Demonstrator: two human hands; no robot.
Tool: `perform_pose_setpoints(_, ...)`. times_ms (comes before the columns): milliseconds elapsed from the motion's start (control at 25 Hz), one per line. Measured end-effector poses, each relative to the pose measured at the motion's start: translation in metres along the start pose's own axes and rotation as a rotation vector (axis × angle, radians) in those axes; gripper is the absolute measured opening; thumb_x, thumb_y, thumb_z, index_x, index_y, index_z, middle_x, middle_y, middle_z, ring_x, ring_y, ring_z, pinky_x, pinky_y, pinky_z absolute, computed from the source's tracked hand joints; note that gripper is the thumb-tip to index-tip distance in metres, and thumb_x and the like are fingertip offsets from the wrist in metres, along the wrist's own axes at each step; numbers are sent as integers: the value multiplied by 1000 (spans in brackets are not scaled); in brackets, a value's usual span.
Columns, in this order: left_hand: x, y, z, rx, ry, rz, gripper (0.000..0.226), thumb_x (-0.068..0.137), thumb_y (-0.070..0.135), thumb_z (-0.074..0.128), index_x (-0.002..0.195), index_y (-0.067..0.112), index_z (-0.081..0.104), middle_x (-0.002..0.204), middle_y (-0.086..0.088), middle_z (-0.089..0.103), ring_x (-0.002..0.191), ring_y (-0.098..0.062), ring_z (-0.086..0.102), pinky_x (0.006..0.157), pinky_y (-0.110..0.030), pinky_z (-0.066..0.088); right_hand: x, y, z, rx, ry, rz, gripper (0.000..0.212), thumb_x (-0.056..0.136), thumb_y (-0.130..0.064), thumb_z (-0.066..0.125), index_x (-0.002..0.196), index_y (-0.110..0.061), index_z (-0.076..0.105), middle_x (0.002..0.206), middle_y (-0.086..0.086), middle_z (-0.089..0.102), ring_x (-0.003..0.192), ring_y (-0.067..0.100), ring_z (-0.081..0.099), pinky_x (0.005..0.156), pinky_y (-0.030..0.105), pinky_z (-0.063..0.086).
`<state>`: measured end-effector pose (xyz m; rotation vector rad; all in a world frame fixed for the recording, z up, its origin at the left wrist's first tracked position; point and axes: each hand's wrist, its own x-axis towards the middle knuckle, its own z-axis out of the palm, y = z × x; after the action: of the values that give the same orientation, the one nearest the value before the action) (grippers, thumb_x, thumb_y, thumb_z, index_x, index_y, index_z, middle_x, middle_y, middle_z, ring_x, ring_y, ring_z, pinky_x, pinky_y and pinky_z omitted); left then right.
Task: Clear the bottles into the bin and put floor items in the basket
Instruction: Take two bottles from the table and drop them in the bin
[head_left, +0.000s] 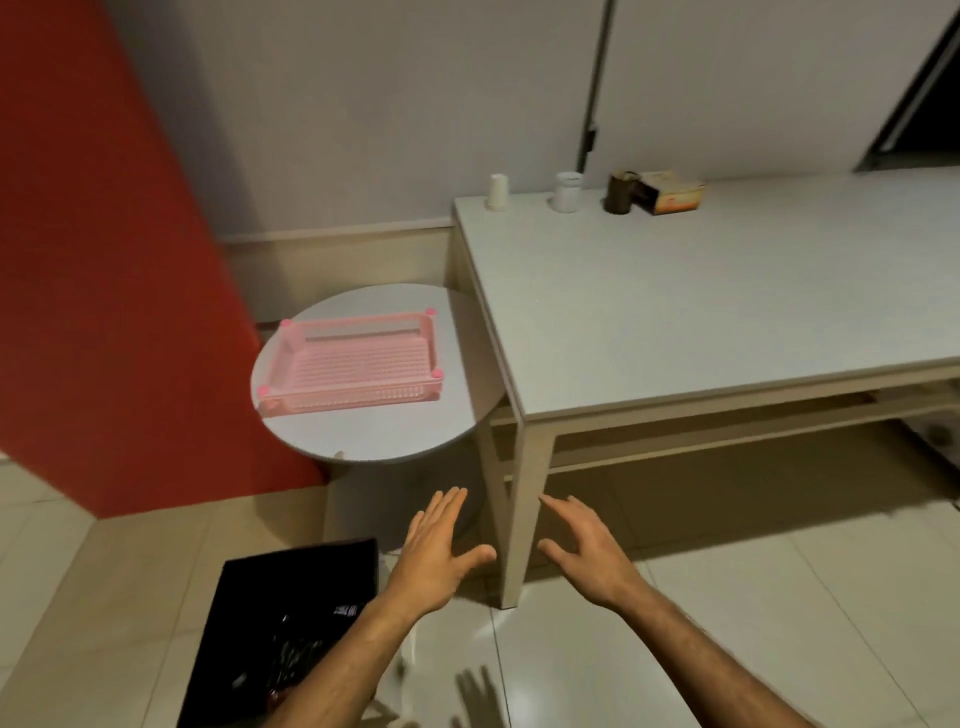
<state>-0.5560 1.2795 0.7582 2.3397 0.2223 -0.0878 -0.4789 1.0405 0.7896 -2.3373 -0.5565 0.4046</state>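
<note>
1. The black-lined bin (291, 623) at lower left is cut by the bottom edge and crossed by the left forearm; its contents are too dark to identify.
2. The tabletop (727, 312) runs off the right edge.
3. The small containers (566, 192) at its far edge are too blurred to identify.

basket (358, 364): pink perforated plastic | floor (727, 597): glossy tile | table (701, 312): matt smooth top | bin (291, 597): shiny black liner
</note>
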Motion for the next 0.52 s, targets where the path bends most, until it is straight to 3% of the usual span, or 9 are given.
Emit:
perform_pose_setpoints(160,1,47,41,57,-46,64,94,83,73,56,159,39,11,166,17,7,146,4,-8,120,-31,-5,-47,40,-32,26,62,61,63,96,-37,59,154,-34,34,161,-14,30,153,9,10,121,40,28)
perform_pose_setpoints(320,-7,101,88,79,-76,84,94,85,69,59,159,34,13,167,11,11,153,-6,-2,123,-36,-1,-97,86,-69,42,108,104,64,96,-39,58,154,-37,32,160,-17,28,152,5,8,118,27,21)
perform_pose_setpoints(520,-27,176,158,45,-135,163,95,84,71,59,159,34,13,167,12,12,153,-7,0,126,-40,5,-164,145,-119,62,172,166,64,95,-39,58,153,-38,32,160,-19,28,151,3,9,117,26,15)
